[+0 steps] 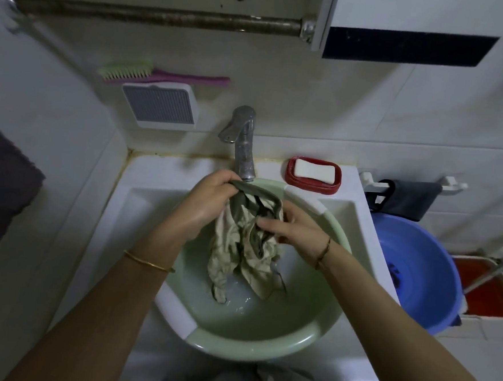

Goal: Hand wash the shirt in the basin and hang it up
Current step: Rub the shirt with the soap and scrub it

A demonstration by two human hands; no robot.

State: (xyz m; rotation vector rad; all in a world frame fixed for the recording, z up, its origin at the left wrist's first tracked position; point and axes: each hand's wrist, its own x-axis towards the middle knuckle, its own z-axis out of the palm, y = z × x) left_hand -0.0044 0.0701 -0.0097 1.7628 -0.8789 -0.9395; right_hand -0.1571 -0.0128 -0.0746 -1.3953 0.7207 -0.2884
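Observation:
A wet beige shirt (240,249) with dark grey trim hangs above the pale green basin (263,343), its lower end dipping into shallow water. My left hand (211,199) grips the shirt's upper edge just under the tap spout. My right hand (295,229) pinches a fold of the shirt at its right side. The basin sits in the white sink (142,200).
A metal tap (243,142) stands behind the basin. A white soap bar in a red dish (314,172) lies at the sink's back right. A blue tub (417,270) sits to the right, a brush (163,74) and a metal rail (155,15) on the wall.

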